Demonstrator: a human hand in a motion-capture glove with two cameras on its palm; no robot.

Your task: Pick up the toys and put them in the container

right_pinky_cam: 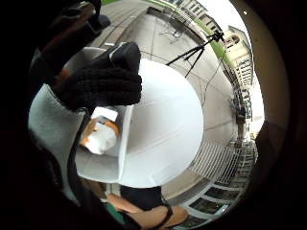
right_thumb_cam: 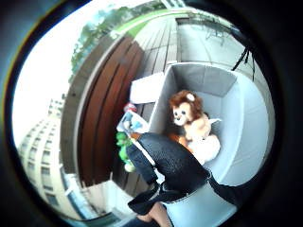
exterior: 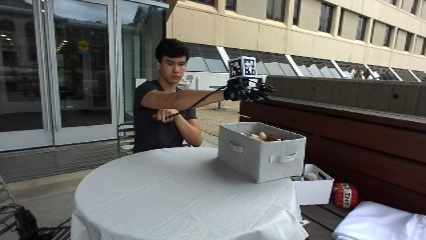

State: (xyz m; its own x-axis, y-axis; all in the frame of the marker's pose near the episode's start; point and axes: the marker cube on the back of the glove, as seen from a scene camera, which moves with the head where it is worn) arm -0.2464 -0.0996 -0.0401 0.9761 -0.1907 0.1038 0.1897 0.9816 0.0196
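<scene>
Outside view: gloved hands [exterior: 247, 91] raised above container [exterior: 261, 150]; fingers spread.

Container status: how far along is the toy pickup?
Done: a lion plush and other soft toys already lie inside the grey container on the table. In hand: nothing; the gloved right hand hovers above the container, fingers spread. Left: no toys show on the tablecloth, but a few small toys lie outside the container, by the wooden bench.
</scene>
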